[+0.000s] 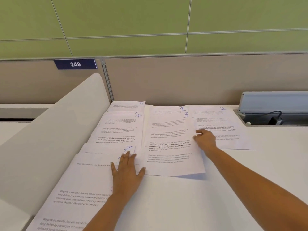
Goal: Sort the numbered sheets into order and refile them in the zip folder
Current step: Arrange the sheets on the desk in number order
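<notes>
Left hand [126, 174] presses nearest sheet [80, 180]; right hand [204, 139] pinches sheet 3 [168, 147] (edge).

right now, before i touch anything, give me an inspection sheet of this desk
surface: white desk, with paper over its left and middle.
job's things: sheet 5, sheet 4 and sheet 7 overlap in a left column; sheet 3 lies over sheet 1; sheet 2 is at right; near sheets, numbers hidden; zip folder not seen.
clutter: nothing seen.
hands: left hand lies flat on the near sheets, fingertips reaching sheet 7; right hand pinches the right edge of sheet 3, whose near corner is lifted.
cables: black cable in the recessed tray at far right.
surroundings: grey partition with 249 plate, green wall, white divider at left.
</notes>
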`<state>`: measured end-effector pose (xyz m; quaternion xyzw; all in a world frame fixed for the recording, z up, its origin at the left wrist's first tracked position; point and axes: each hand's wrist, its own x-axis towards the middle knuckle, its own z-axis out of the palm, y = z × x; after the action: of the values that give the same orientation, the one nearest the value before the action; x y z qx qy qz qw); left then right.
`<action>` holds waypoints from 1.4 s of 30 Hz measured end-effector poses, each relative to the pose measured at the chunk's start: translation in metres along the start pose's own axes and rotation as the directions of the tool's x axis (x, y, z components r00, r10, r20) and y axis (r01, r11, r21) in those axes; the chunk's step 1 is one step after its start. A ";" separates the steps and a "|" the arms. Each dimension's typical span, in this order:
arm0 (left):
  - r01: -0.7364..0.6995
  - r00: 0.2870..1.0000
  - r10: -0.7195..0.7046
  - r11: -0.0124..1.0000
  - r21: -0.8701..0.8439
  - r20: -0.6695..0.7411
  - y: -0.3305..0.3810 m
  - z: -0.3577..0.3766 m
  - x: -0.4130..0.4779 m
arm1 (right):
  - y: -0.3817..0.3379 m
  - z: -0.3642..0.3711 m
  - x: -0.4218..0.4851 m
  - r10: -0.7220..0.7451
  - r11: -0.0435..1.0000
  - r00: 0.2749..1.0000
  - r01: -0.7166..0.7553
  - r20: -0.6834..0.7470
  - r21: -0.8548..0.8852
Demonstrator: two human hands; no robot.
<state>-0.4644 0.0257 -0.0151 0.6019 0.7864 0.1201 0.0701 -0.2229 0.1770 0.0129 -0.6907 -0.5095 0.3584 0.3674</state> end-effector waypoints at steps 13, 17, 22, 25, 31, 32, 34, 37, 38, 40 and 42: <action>-0.221 0.975 0.219 0.971 0.094 0.038 0.029 0.022 0.019 | 0.036 0.026 -0.071 -0.429 0.512 0.676 0.729 0.599 -0.455; -0.215 0.976 0.217 0.973 0.078 -0.017 0.018 0.031 0.018 | 0.035 0.029 -0.071 -0.415 0.519 0.693 0.712 0.589 -0.473; -0.204 0.972 0.214 0.973 0.104 -0.102 0.016 0.033 0.015 | 0.033 0.029 -0.057 -0.397 0.524 0.720 0.687 0.569 -0.504; -0.198 0.972 0.209 0.974 0.108 -0.105 0.015 0.036 0.016 | 0.031 0.031 -0.052 -0.400 0.542 0.730 0.676 0.554 -0.500; -0.177 0.978 0.185 0.980 0.089 -0.096 0.016 0.035 0.014 | 0.025 0.040 -0.044 -0.394 0.541 0.741 0.666 0.544 -0.514; -0.179 0.977 0.188 0.980 0.092 -0.104 0.016 0.034 0.013 | 0.024 0.041 -0.043 -0.396 0.541 0.740 0.667 0.544 -0.513; -0.180 0.976 0.189 0.979 0.096 -0.106 0.016 0.033 0.012 | 0.024 0.042 -0.040 -0.401 0.543 0.736 0.671 0.546 -0.505; -0.174 0.978 0.183 0.980 0.092 -0.098 0.016 0.033 0.012 | 0.025 0.043 -0.037 -0.407 0.542 0.724 0.682 0.557 -0.491; -0.173 0.979 0.181 0.981 0.087 -0.098 0.016 0.033 0.012 | 0.026 0.043 -0.037 -0.415 0.539 0.720 0.687 0.557 -0.487; -0.172 0.978 0.179 0.982 0.078 -0.103 0.017 0.033 0.011 | 0.030 0.044 -0.037 -0.468 0.528 0.708 0.704 0.529 -0.475; -0.176 0.976 0.183 0.982 0.068 -0.118 0.017 0.034 0.011 | 0.032 0.045 -0.037 -0.555 0.515 0.693 0.720 0.460 -0.465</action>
<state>-0.4434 0.0440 -0.0425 0.6635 0.7348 0.1407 -0.0071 -0.2557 0.1404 -0.0320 -0.4796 -0.8575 0.0951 0.1600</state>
